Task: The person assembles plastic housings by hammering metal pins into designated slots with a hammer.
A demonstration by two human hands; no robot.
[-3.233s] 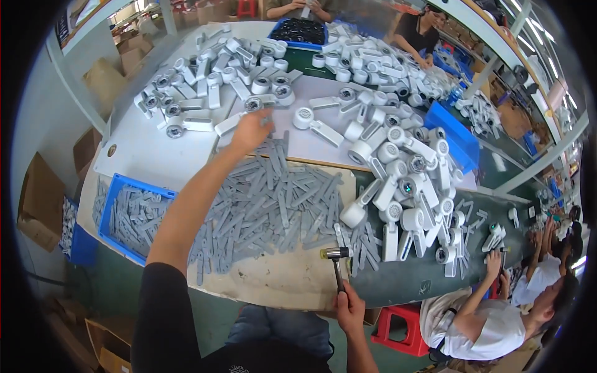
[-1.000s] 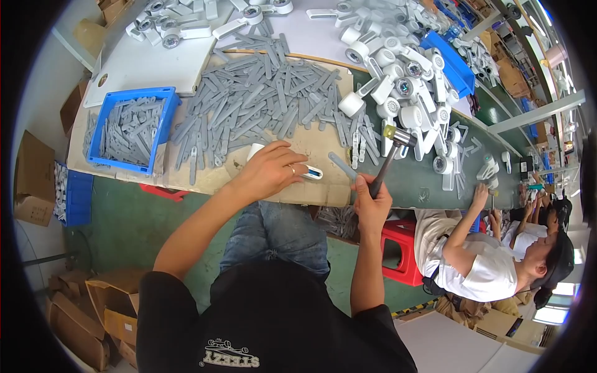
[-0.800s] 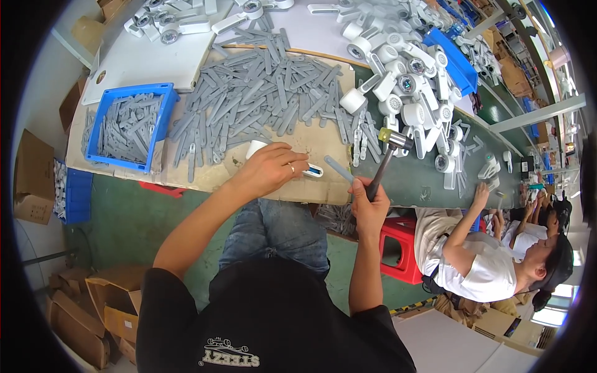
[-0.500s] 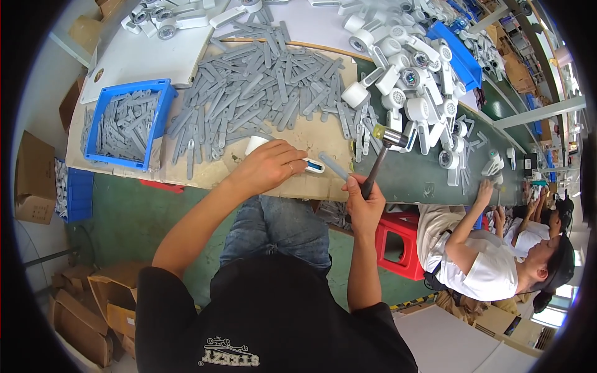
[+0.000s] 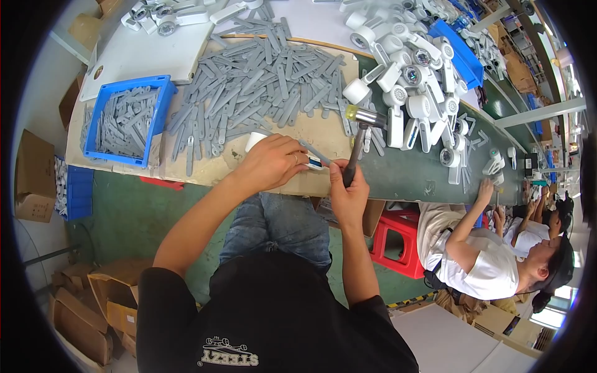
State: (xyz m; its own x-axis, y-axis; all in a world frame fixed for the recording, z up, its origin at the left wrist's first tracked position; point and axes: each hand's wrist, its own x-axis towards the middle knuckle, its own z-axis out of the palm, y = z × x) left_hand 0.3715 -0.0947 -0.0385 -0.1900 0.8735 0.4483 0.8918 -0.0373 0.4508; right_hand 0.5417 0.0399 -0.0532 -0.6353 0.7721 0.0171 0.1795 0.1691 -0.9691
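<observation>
Filling the middle of the scene, a worktable (image 5: 210, 170) has a scuffed tan cardboard top on one side and a dark green surface on the other. Reading the clock from the work under the hands, a broad pile of flat grey plastic strips (image 5: 261, 87) lies just short of twelve, a tumbled heap of white plastic bodies with round heads and handles (image 5: 418, 102) at two, and a blue rectangular plastic tray (image 5: 163, 118), filled with more grey strips, between nine and ten.

A dark-handled hammer with a yellow-tipped metal head (image 5: 357, 146) stands in the closed fist of the right hand (image 5: 349, 194) at four o'clock, its head towards two. The left hand (image 5: 273, 163) presses over one white plastic body (image 5: 253, 140) on the cardboard — round head towards ten, open handle end towards four. Thumb and forefinger of the right hand also pinch one thin grey strip (image 5: 315, 151), angled towards ten beside the handle's opening; whether they touch, I cannot tell.

The step in hand looks like lining strip up with handle. The next move seems to call for a steady left hold and careful aim — the hammer kept clear meanwhile.
</observation>
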